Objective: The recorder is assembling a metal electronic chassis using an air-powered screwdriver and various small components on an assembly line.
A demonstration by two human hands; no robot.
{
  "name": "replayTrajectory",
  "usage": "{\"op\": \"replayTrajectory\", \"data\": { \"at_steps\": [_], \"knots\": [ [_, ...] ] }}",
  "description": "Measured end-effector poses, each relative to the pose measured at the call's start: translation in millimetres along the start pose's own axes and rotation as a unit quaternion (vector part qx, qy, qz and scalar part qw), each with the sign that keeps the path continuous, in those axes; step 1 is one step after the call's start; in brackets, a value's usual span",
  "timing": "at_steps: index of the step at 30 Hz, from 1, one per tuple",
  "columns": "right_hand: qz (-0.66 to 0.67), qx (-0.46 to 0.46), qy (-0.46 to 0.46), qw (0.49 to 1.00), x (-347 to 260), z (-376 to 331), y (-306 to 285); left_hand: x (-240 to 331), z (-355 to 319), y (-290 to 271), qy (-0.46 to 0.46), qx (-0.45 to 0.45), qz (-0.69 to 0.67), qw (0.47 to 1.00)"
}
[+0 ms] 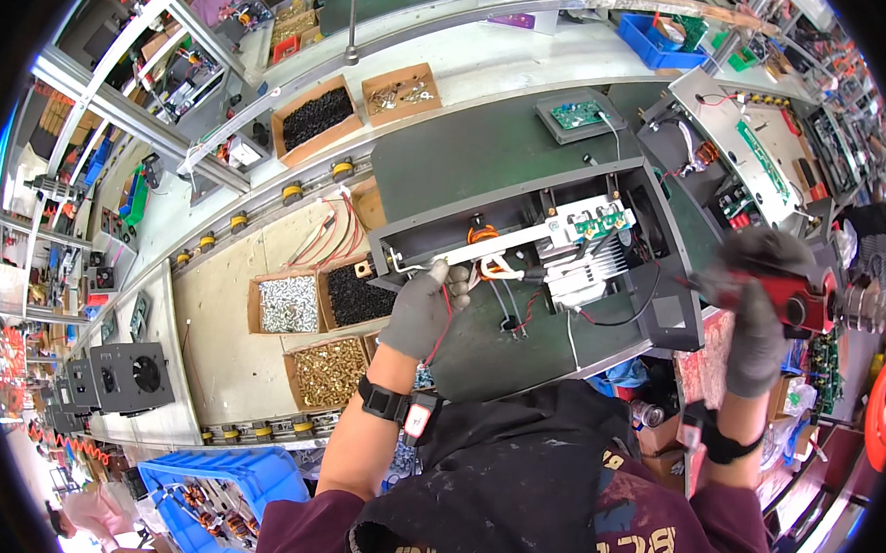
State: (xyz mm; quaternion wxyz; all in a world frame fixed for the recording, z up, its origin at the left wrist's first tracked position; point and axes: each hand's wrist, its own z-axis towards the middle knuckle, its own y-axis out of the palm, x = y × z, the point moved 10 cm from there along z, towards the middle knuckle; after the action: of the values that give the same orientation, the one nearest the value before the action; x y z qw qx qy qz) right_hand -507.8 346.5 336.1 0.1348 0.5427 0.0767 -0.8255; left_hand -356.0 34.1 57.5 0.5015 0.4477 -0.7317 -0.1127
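A dark grey metal housing [676,319] with open top lies on the green work mat [438,181] in front of me. Inside it are a finned silver heatsink [588,279], a green circuit board [603,223], orange-wound coils and a long white strip [510,244]. My left hand [421,310], in a grey glove, is closed with its fingertips at the strip's left end; a red wire hangs beside them. My right hand [758,343], also gloved, is closed round a red power tool [792,300] to the right of the housing. Motion blurs the tool's left end.
Cardboard boxes hold silver screws [289,305], brass-coloured parts [328,373] and black parts [318,118]. Another opened housing [685,154] stands at the far right, near a board on a grey tray [579,116]. A blue crate [217,475] sits at the lower left. Other people are in the background.
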Motion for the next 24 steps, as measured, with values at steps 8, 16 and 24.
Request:
{"op": "replayTrajectory", "data": {
  "at_steps": [8, 16, 24],
  "knots": [
    [-0.484, 0.096, 0.193, 0.848, 238, -147, -345, -2, 0, 3, -0.018, -0.039, -0.011, 0.999],
    [-0.672, 0.094, 0.240, 0.695, 233, -162, -338, 7, -7, 3, -0.031, 0.041, 0.029, 0.998],
    [-0.237, -0.005, -0.076, 0.969, 42, 81, 0, 22, 0, -3, 0.047, -0.030, 0.383, 0.922]
  ]
}}
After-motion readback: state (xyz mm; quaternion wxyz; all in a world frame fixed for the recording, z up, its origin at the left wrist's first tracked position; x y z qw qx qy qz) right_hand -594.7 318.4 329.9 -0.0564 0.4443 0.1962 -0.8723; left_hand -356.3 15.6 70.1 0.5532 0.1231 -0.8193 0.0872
